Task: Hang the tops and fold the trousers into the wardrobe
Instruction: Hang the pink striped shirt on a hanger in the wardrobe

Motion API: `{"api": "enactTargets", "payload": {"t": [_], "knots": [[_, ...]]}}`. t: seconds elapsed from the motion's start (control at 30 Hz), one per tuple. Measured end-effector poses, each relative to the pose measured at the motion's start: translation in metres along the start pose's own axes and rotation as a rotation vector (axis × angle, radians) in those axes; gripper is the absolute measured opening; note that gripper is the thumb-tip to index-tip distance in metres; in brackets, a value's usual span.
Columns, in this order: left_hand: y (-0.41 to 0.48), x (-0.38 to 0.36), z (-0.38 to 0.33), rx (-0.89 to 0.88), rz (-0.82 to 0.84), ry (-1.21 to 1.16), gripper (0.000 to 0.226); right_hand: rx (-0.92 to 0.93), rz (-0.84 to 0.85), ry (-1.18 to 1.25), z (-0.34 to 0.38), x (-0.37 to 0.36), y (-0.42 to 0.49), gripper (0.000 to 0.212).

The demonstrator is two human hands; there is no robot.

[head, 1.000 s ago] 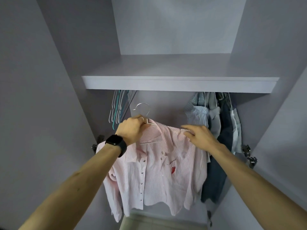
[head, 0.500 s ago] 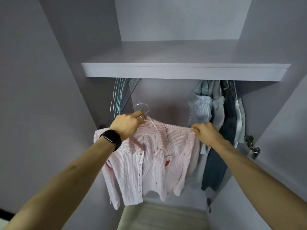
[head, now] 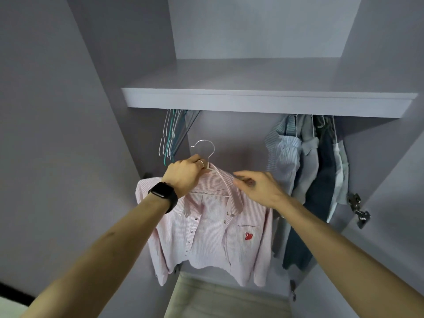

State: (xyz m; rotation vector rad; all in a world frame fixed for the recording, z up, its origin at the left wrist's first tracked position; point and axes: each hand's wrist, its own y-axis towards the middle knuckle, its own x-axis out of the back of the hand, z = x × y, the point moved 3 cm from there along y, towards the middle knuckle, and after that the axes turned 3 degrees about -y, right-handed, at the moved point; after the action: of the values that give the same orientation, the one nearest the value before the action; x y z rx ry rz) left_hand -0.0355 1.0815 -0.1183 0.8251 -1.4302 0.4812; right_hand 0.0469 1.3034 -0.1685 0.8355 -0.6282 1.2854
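Landmark: the wardrobe's shelf (head: 263, 102), a pale board across the upper middle of the view; every place below is given from it.
Shirt: a pink-and-white striped shirt (head: 206, 237) hangs on a hanger below the shelf's middle, in front of the back wall. Its front is partly open and its collar is spread. A red emblem sits on the chest pocket, and 2 sleeves hang down at its sides.
Hanger: a thin silver wire hanger (head: 205, 149). Its hook stands free in the gap under the shelf, touching nothing that shows.
Left grip: the left grip (head: 183, 174) is below the shelf's left half, fingers curled tight round the hanger's neck just above the collar. Hanger and shirt hang from it. It has a ring (head: 201, 163) on 1 finger and a black watch (head: 163, 195) on the wrist.
Right grip: the right grip (head: 259, 187) is below the shelf's middle, over the collar on the pocket side. Its fingers are loosely spread, barely bent, and hold nothing. It is blurred, so I cannot tell whether the fingertips touch the cloth.
Empty hangers: a bunch of white and teal empty hangers (head: 169, 136) hangs directly under the shelf's left end, near the left grip but apart from it.
Hung clothes: blue-striped, grey and dark-blue garments (head: 309, 168) hang under the shelf's right part, just beside the shirt's sleeve.
Hinge: a metal hinge (head: 358, 207) is on the side wall below the shelf's right end.
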Motion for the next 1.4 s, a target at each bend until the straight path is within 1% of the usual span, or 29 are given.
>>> {"api": "enactTargets", "payload": {"t": [0.1, 0.13, 0.23, 0.3, 0.37, 0.4, 0.47, 0.57, 0.67, 0.73, 0.77, 0.9, 0.97, 1.1, 1.23, 1.3, 1.4], "knots": [[0.002, -0.004, -0.002, -0.010, -0.038, -0.023, 0.035, 0.155, -0.101, -0.199, 0.012, -0.003, -0.002, 0.024], [0.001, -0.006, -0.002, -0.021, -0.055, -0.030, 0.032, 0.190, -0.116, -0.210, 0.013, -0.003, -0.004, 0.025], [-0.001, -0.013, -0.001, -0.025, -0.114, -0.121, 0.014, 0.216, -0.147, -0.193, 0.011, -0.005, -0.008, 0.025], [-0.001, -0.018, -0.001, 0.017, -0.100, -0.167, 0.020, 0.213, -0.205, -0.185, 0.006, -0.005, -0.012, 0.023], [-0.002, -0.022, 0.000, 0.082, -0.073, -0.242, 0.034, 0.191, -0.253, -0.173, 0.002, -0.005, -0.015, 0.020], [-0.003, -0.024, 0.001, 0.107, -0.062, -0.298, 0.036, 0.176, -0.249, -0.149, 0.000, -0.007, -0.017, 0.019], [-0.005, -0.030, 0.001, 0.119, -0.035, -0.354, 0.030, 0.123, -0.194, -0.130, -0.003, -0.010, -0.019, 0.020], [-0.004, -0.038, -0.007, 0.064, 0.006, -0.295, 0.026, 0.048, -0.102, -0.185, -0.005, -0.012, -0.019, 0.023], [0.003, -0.038, -0.018, 0.010, -0.010, -0.221, 0.029, 0.098, -0.102, -0.263, 0.002, -0.002, -0.018, 0.037], [0.011, -0.035, -0.023, -0.011, -0.040, -0.179, 0.029, 0.152, -0.130, -0.340, 0.006, 0.006, -0.015, 0.033], [0.016, -0.032, -0.027, -0.024, -0.055, -0.162, 0.029, 0.147, -0.136, -0.356, 0.006, 0.010, -0.012, 0.029], [0.035, -0.026, -0.040, -0.074, -0.126, -0.151, 0.030, 0.059, -0.127, -0.377, 0.007, 0.023, -0.004, 0.021], [0.041, -0.027, -0.046, -0.086, -0.135, -0.157, 0.030, 0.017, -0.125, -0.417, 0.007, 0.027, -0.002, 0.018], [0.048, -0.035, -0.055, -0.076, -0.122, -0.183, 0.027, -0.071, -0.072, -0.449, 0.006, 0.030, -0.003, 0.018], [0.051, -0.037, -0.058, -0.114, -0.154, -0.228, 0.028, -0.129, -0.111, -0.441, 0.009, 0.024, -0.008, 0.020], [0.052, -0.031, -0.053, -0.154, -0.198, -0.227, 0.030, -0.169, -0.117, -0.423, 0.010, 0.020, -0.008, 0.020], [0.061, -0.010, -0.036, -0.165, -0.319, -0.228, 0.039, -0.237, -0.132, -0.402, 0.012, 0.018, -0.003, 0.019]]}}
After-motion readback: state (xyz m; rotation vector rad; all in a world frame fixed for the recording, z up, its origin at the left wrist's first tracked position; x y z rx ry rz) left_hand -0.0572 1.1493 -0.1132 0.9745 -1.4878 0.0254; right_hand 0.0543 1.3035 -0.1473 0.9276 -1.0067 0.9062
